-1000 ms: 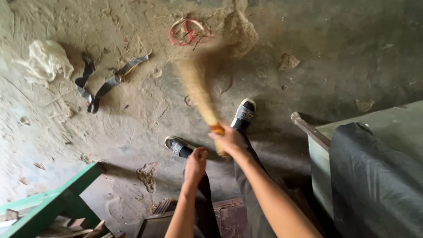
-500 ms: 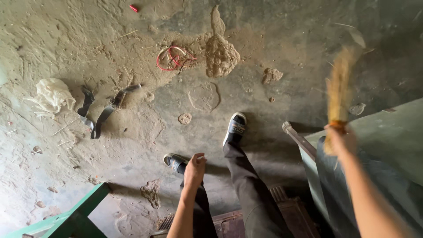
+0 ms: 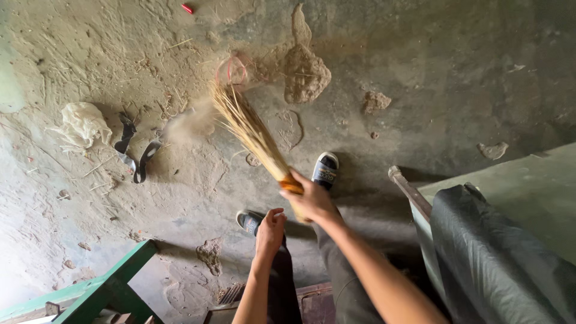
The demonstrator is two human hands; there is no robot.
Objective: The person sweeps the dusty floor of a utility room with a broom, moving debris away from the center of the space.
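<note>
Broom [image 3: 249, 129] in right hand [image 3: 312, 201]

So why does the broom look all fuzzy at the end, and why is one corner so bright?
In the head view the broom bristle tips smear with motion blur beside a puff of dust, while the right hand gripping it looks sharper. Daylight washes out the floor at lower left; the upper right lies in dim shade. The wide lens bends the edges.
</note>
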